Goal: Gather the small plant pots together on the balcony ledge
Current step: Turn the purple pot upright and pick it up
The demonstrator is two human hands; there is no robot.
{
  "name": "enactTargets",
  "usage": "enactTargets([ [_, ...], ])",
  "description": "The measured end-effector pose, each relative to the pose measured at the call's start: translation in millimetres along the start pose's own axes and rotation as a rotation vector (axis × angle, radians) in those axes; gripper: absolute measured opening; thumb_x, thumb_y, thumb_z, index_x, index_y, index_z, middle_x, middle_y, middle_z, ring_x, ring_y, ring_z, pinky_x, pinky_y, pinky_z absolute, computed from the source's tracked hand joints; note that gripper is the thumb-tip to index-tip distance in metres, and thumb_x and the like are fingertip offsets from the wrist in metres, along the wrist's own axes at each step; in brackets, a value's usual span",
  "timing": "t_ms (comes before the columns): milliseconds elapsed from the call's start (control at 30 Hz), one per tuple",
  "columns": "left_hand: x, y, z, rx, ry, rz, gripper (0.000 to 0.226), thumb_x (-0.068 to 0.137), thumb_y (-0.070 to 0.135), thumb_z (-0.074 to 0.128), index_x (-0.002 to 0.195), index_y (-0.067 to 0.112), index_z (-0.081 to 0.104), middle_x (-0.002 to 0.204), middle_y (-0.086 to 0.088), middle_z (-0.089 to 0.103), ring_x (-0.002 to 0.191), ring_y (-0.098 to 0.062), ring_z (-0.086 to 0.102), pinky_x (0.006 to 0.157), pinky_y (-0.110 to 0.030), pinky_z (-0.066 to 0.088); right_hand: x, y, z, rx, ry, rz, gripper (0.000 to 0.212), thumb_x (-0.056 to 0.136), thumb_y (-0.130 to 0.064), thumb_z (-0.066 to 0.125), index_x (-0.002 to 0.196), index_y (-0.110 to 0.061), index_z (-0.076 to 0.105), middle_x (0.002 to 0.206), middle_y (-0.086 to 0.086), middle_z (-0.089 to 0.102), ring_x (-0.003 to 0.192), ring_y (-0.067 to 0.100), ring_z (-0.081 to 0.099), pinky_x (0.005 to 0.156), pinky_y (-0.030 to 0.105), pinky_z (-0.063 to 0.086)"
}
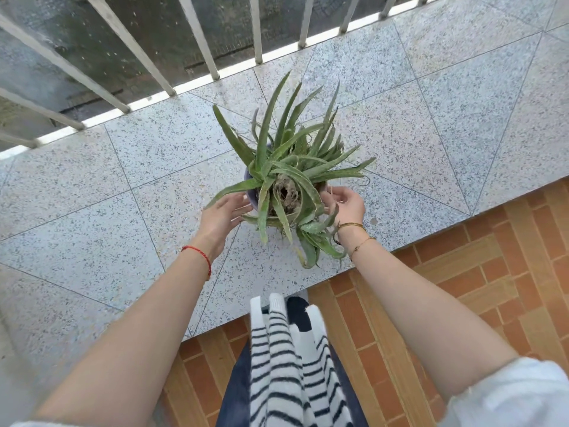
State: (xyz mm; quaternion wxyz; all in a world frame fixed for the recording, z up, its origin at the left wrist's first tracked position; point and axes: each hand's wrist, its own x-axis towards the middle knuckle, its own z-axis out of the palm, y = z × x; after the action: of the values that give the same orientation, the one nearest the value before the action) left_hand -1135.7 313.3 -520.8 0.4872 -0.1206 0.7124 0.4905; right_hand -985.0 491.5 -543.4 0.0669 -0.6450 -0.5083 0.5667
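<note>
One aloe plant (286,161) with long green leaves grows in a small dull-purple pot (252,201) that stands on the speckled granite balcony ledge (123,186), near its front edge. My left hand (223,215) reaches to the pot's left side, its fingers straight and their tips at the rim. My right hand (346,204) is at the pot's right side with loosely curled fingers among the leaves; leaves hide whether it touches the rim. Most of the pot is covered by leaves. No other pot is in view.
Grey metal railing bars (200,38) rise along the ledge's far edge, with a drop behind them. Below the ledge's front edge is an orange brick-pattern floor (462,272). A striped garment (286,365) hangs at my waist.
</note>
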Motion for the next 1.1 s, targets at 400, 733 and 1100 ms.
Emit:
enactTargets([
  [400, 6, 13, 15, -0.017, 0.103, 0.054, 0.012, 0.083, 0.005, 0.073, 0.08, 0.015, 0.067, 0.07, 0.01, 0.073, 0.062, 0.002, 0.069, 0.059, -0.011, 0.052, 7, -6, -7, -0.021, -0.07, 0.0, 0.013, 0.08, -0.01, 0.072, 0.09, -0.013, 0.065, 0.077, 0.001, 0.066, 0.052, 0.007, 0.064, 0.057, 0.022, 0.058],
  [733, 8, 17, 22, 0.0, 0.202, 0.039, 0.023, 0.077, 0.007, 0.078, 0.069, 0.019, 0.06, 0.051, 0.012, 0.068, 0.055, -0.002, 0.065, 0.058, -0.009, 0.049, 4, -14, -3, 0.011, -0.05, 0.039, 0.013, 0.081, -0.005, 0.071, 0.09, -0.011, 0.064, 0.074, 0.0, 0.062, 0.059, 0.014, 0.063, 0.045, 0.013, 0.051],
  [1100, 4, 14, 25, 0.031, 0.32, 0.008, 0.012, 0.073, 0.015, 0.079, 0.067, 0.019, 0.07, 0.073, 0.001, 0.073, 0.072, -0.011, 0.068, 0.067, -0.017, 0.05, 8, -11, -2, -0.008, -0.02, 0.036, 0.025, 0.083, 0.001, 0.066, 0.068, -0.018, 0.058, 0.071, 0.002, 0.064, 0.055, 0.013, 0.064, 0.041, 0.014, 0.05],
])
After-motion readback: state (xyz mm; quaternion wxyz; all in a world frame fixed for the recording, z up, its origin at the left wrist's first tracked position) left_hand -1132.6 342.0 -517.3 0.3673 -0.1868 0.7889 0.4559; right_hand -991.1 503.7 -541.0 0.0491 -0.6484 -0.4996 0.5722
